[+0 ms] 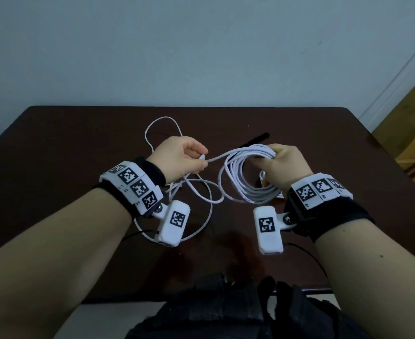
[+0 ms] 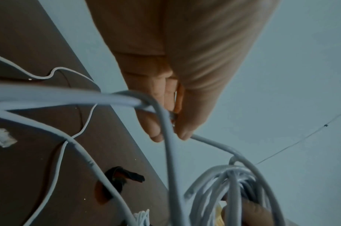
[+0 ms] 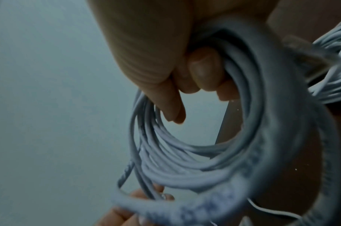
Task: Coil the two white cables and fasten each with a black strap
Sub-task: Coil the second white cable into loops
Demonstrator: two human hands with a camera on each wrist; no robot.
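While the right hand (image 1: 283,165) grips the coiled white cable (image 1: 245,177) above the desk (image 1: 79,148), left hand (image 1: 179,157) pinching its free end, black strap (image 2: 125,177) clearer from the left wrist, thin second cable (image 1: 162,123) loose behind.

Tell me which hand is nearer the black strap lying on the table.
Right. The right hand, gripping the coiled cable, sits just in front of the black strap; the left hand, pinching the cable's end, is farther off to the strap's left.
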